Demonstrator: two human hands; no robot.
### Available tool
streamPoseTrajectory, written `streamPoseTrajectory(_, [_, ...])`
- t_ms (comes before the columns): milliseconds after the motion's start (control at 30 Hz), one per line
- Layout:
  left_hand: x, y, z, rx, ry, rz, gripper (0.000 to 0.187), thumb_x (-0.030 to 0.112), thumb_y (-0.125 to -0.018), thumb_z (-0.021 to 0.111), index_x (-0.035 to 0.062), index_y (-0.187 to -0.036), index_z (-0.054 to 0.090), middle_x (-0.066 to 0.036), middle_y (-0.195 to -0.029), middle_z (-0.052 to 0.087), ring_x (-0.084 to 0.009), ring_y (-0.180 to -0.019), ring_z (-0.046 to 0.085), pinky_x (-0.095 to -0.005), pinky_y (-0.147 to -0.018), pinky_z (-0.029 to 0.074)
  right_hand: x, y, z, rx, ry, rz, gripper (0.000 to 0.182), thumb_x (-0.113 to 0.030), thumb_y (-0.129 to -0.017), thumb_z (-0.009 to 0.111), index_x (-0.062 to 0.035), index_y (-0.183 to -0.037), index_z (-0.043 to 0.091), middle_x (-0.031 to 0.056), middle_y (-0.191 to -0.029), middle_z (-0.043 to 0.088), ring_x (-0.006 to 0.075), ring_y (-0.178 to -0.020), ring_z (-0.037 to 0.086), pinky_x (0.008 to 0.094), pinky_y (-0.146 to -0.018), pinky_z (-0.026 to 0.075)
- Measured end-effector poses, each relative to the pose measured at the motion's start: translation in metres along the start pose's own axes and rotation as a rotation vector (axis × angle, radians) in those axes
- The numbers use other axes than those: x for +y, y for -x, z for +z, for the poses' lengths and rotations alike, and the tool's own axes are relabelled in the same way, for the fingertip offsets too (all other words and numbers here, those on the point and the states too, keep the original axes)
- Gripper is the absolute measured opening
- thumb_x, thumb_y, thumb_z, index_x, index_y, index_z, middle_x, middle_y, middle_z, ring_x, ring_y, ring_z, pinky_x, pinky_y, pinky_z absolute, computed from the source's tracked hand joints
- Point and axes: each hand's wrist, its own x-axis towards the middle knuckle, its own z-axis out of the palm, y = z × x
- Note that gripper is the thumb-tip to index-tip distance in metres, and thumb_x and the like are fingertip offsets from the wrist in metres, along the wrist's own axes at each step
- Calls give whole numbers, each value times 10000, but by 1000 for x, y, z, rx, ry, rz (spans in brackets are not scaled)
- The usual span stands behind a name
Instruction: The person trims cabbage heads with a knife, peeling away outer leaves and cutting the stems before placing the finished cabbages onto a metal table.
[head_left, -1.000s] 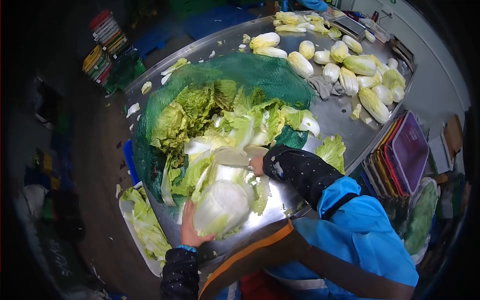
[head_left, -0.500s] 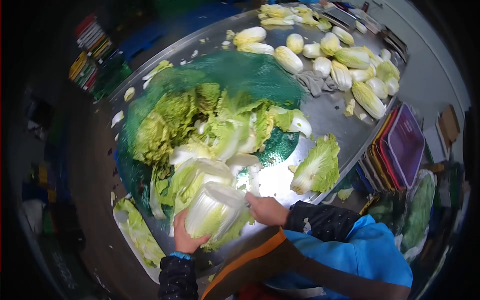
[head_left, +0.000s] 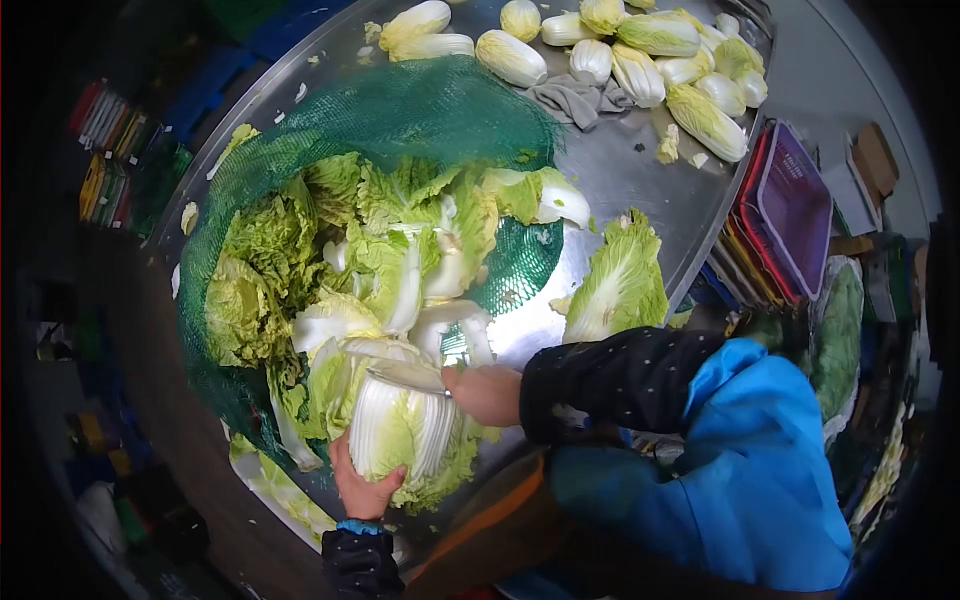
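A large napa cabbage (head_left: 405, 435) with white ribs and green leaves lies at the near edge of the steel table. My left hand (head_left: 363, 482) is spread against its lower left side, thumb and fingers apart around it. My right hand (head_left: 485, 393) is closed round the handle of a knife (head_left: 410, 376), whose blade lies across the cabbage's upper end. Behind it, loose outer leaves (head_left: 400, 255) are heaped on a green mesh sack (head_left: 400, 110). One green leafy piece (head_left: 620, 280) rests to the right.
Trimmed cabbages (head_left: 640, 75) and a grey cloth (head_left: 580, 98) are on the far part of the steel table (head_left: 640, 175). Stacked crates, a purple one (head_left: 795, 205) outermost, stand off the right edge. A tray with leaves (head_left: 280, 490) is at the lower left.
The knife blade now lies across the cabbage's top, and my right hand has moved left over it. The cabbage stands more upright. The whole view has shifted, with the table appearing further up and left.
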Motion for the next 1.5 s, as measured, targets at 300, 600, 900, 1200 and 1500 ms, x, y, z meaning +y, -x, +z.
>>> streamPoseTrajectory(300, [-20, 19, -3, -37, -33, -9, 839, 241, -461, 791, -11, -1192, 466, -179, -1097, 474, -347, -1034, 459, -408, -933, 367, 22, -12, 5, -140, 300, -110, 247, -24, -796, 470, 22, -1034, 421, 245, -837, 606, 400, -853, 605, 474, -692, 469])
streamPoseTrajectory(600, [-52, 102, 0, 106, 72, 48, 1027, 474, -426, 843, -25, -1235, 453, -208, -1330, 387, -356, -1226, 387, -410, -1026, 310, 5, -35, -56, -172, 534, -238, 369, -79, -690, 554, -25, -1055, 541, 189, -743, 618, 365, -695, 618, 442, -611, 481])
streamPoseTrajectory(900, [-42, 122, 17, 245, 85, 61, 924, 206, -386, 858, -12, -1208, 495, -189, -1310, 428, -339, -1215, 414, -388, -1022, 329, -21, 38, 46, -55, -599, -84, 597, -415, -744, 718, -4, -1147, 563, 48, -720, 566, 159, -621, 565, 309, -584, 462])
streamPoseTrajectory(1200, [-24, 87, 49, 126, 353, 97, 1008, 224, -449, 889, -1, -1305, 406, -234, -1358, 360, -372, -1284, 314, -421, -1065, 252, -37, 80, -2, 490, -346, -371, 424, -254, -718, 775, -23, -1036, 617, 98, -835, 600, 170, -786, 571, 277, -714, 454])
streamPoseTrajectory(1500, [100, 42, 36, 291, -16, 120, 480, 245, -837, 584, 55, -1267, 485, -208, -1311, 445, -395, -1220, 388, -443, -1052, 252, -69, 78, 9, 626, 104, -288, 365, -394, -733, 714, -82, -886, 600, 115, -747, 579, 276, -650, 585, 363, -566, 445])
